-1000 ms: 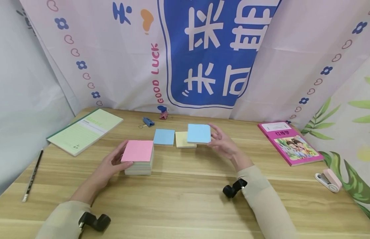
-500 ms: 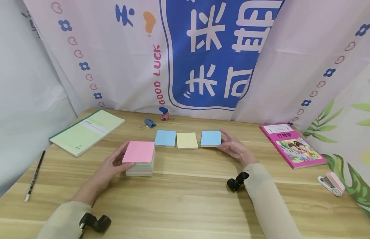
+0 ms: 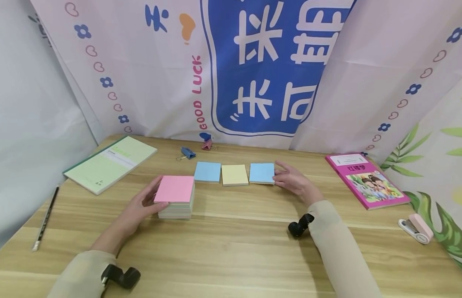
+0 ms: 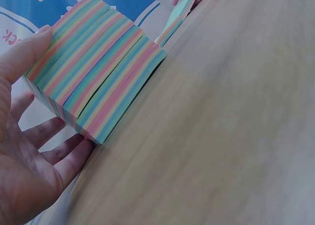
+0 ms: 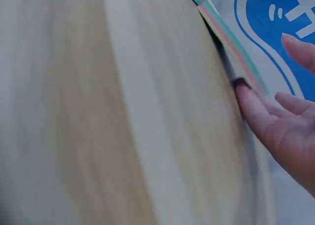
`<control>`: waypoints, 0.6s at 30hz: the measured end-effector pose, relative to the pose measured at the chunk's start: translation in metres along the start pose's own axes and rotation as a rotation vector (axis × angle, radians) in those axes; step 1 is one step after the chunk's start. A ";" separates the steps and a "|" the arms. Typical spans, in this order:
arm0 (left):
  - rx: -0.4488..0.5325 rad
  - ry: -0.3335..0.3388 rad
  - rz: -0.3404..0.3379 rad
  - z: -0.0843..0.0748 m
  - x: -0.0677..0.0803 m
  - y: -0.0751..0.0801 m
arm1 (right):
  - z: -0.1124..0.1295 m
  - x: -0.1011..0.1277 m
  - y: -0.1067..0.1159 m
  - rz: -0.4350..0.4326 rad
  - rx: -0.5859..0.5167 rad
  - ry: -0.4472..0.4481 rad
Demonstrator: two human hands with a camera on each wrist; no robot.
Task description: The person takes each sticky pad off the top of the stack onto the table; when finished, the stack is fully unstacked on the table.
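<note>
My left hand (image 3: pixel 150 199) holds a thick stack of sticky notes (image 3: pixel 176 200) with a pink top sheet, thumb at its near corner and fingers along its left side. The left wrist view shows the stack's striped edges (image 4: pixel 101 75) between my thumb and fingers (image 4: pixel 54 158). A blue pad (image 3: pixel 207 171), a yellow pad (image 3: pixel 234 174) and a second blue pad (image 3: pixel 262 173) lie in a row behind the stack. My right hand (image 3: pixel 281 174) touches the right edge of the second blue pad with fairly straight fingers. In the right wrist view the fingertips (image 5: pixel 256 109) rest against that pad's edge (image 5: pixel 231 43).
A green notebook (image 3: pixel 111 162) and a pencil (image 3: pixel 44 218) lie at the left. Two binder clips, blue (image 3: pixel 187 153) and pink (image 3: pixel 206 144), sit by the back curtain. A pink book (image 3: pixel 366 180) and a pink stapler (image 3: pixel 416 227) are at the right of the wooden table (image 3: pixel 231 248).
My right hand brought the second blue pad down from the air onto the table right of the yellow pad, then nudged it a little leftwards. The left hand stayed on the stack.
</note>
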State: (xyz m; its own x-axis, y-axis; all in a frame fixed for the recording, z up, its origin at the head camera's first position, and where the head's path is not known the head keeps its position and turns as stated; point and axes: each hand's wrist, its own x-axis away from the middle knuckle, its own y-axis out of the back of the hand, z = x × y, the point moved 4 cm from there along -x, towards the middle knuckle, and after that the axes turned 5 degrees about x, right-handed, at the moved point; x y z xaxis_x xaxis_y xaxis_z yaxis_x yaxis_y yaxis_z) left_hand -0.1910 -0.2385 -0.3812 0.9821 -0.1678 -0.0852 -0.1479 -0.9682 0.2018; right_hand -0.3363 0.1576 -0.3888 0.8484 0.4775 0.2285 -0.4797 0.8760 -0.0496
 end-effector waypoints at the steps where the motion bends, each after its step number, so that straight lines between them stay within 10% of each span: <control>1: 0.000 0.000 0.001 0.000 0.000 0.000 | 0.001 0.002 0.001 0.002 0.012 0.005; 9: 0.003 -0.010 0.006 0.001 -0.001 0.000 | 0.024 0.020 -0.003 0.011 0.119 0.080; 18: -0.006 -0.012 0.006 0.000 0.000 0.000 | 0.050 0.014 -0.093 0.204 0.140 0.224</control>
State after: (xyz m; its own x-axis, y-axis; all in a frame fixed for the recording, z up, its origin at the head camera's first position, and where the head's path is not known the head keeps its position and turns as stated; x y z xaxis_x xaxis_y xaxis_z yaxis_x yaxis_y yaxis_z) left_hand -0.1913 -0.2383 -0.3812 0.9798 -0.1757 -0.0954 -0.1529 -0.9660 0.2085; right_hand -0.2906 0.0797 -0.3326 0.7522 0.6589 0.0070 -0.6579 0.7503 0.0652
